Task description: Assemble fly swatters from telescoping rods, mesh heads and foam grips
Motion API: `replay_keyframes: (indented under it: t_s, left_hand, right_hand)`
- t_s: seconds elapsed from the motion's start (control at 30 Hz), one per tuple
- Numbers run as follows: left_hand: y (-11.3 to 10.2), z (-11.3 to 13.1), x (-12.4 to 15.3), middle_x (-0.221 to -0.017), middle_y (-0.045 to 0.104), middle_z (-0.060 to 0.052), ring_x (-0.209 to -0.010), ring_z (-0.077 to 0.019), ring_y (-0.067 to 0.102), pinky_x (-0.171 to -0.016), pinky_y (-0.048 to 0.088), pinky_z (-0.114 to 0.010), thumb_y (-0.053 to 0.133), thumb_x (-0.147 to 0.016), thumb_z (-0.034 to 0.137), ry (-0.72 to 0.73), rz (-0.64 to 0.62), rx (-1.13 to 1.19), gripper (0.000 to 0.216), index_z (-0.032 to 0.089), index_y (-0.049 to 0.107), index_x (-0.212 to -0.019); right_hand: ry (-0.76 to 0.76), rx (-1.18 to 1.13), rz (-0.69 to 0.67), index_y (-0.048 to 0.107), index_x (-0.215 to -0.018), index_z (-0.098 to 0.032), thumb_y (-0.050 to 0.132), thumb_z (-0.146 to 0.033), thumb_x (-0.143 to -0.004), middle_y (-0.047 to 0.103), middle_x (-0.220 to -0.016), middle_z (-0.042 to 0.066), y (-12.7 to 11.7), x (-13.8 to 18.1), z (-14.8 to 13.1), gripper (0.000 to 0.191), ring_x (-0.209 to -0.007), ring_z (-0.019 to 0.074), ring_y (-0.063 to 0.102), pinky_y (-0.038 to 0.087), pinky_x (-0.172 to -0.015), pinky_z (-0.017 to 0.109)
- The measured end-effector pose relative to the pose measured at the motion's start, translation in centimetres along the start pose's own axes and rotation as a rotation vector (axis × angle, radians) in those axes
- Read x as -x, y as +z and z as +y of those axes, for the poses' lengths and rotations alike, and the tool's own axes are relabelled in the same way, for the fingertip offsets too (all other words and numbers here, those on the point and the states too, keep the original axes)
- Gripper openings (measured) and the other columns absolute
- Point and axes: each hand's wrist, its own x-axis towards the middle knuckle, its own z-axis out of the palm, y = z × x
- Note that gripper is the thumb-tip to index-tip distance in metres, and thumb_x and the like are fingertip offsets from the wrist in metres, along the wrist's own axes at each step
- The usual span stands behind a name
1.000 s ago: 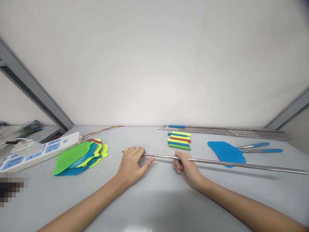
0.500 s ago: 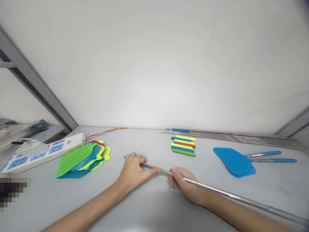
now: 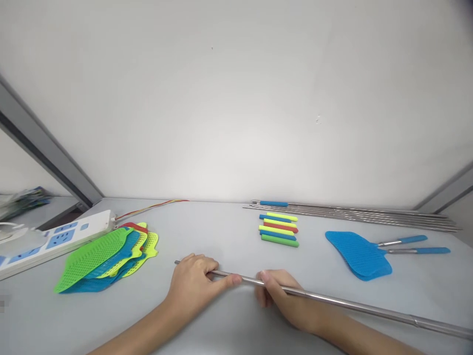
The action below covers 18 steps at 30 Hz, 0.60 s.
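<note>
A long steel telescopic rod slants across the front of the table, its thin end at the left and its thicker sections running off to the right. Wrapped over the thin end is my left hand, fingers curled and thumb lying along the rod. A short tip pokes out beyond its knuckles. My right hand grips the rod a little further right, thumb on top. Beyond the hands lies a row of short coloured handle sleeves in yellow, blue, red and green.
Perforated fly swatter heads are heaped at left beside a white power strip. Two blue fly swatters with short steel rods lie at right. Several thin steel rods rest along the wall, with a blue sleeve on one.
The view has shifted slightly, so the table's things sit a little lower and further left. Both hands keep their hold on the rod.
</note>
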Motion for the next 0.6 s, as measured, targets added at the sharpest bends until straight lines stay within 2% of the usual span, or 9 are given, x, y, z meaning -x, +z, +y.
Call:
replay_keyframes:
  t_s: [0.23,0.6]
  left_hand:
    - [0.1,0.1,0.2,-0.042,0.050,0.001,-0.045,-0.0142,0.045,-0.044,0.017,-0.023,0.036,-0.064,0.065,0.019,-0.044,0.007,0.054,0.018,0.038,-0.038]
    - [0.2,0.0,0.4,-0.040,0.043,0.003,-0.041,-0.0103,0.040,-0.042,0.013,-0.023,0.033,-0.070,0.060,0.088,-0.042,0.014,0.053,0.017,0.036,-0.040]
  right_hand:
    - [-0.008,-0.025,-0.015,0.047,-0.057,-0.017,0.018,-0.041,-0.086,0.044,-0.058,-0.001,-0.1,-0.2,0.8,0.048,-0.061,0.0107,0.046,0.035,-0.063,0.022]
    - [-0.028,-0.114,-0.023,0.046,-0.053,-0.016,0.017,-0.042,-0.085,0.044,-0.055,0.000,-0.1,-0.5,0.9,0.051,-0.058,0.0117,0.045,0.035,-0.060,0.023]
